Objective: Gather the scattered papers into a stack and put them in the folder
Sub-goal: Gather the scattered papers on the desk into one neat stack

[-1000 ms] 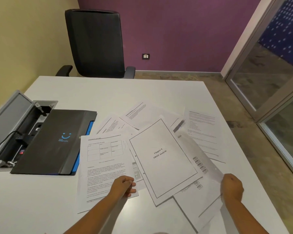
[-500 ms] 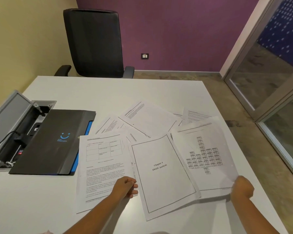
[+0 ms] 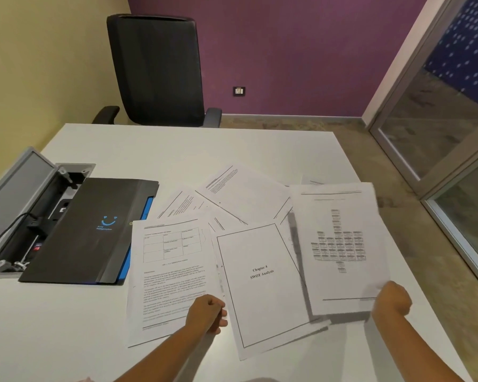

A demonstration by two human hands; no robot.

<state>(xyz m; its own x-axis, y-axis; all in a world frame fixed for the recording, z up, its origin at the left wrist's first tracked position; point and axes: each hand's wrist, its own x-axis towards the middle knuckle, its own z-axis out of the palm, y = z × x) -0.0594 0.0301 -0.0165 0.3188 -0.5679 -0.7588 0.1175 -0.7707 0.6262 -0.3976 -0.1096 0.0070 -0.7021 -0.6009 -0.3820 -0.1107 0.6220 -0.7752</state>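
right hand [image 3: 392,299] pinched a lifted, blurred chart sheet [image 3: 340,244]; left hand [image 3: 206,312] gripped a printed page [image 3: 171,271]; folder [image 3: 86,230] lay closed.

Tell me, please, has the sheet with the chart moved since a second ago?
Yes. The chart sheet, pinched by the right hand, has swung from lying across the Chapter 4 page to its right, lifted off the table.

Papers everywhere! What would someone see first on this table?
First the white papers fanned over the middle of the table, with the "Chapter 4 SWOT Analysis" sheet in front. The right hand grips a chart page by its corner, and a black folder lies to the left.
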